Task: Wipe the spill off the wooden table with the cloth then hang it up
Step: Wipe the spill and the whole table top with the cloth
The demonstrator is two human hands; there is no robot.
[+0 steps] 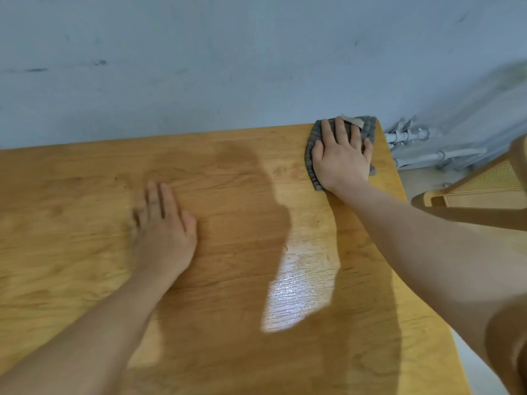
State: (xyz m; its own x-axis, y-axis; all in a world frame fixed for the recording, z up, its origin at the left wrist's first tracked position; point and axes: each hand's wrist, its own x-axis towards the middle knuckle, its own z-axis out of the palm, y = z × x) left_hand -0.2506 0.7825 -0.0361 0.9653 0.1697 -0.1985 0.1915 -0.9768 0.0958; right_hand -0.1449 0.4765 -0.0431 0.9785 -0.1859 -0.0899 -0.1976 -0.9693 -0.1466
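A grey ribbed cloth (369,127) lies at the far right corner of the wooden table (85,212), against the wall. My right hand (342,155) presses flat on it, fingers spread, covering most of the cloth. My left hand (164,226) rests palm down on the bare table left of centre, fingers together and slightly blurred, holding nothing. A wet, shiny patch (299,295) glints on the wood in front of the cloth, between my two arms.
A pale blue-grey wall (228,67) runs along the table's far edge. Grey pipes (422,143) sit by the wall past the table's right end. A wooden chair with a woven seat (484,186) stands to the right.
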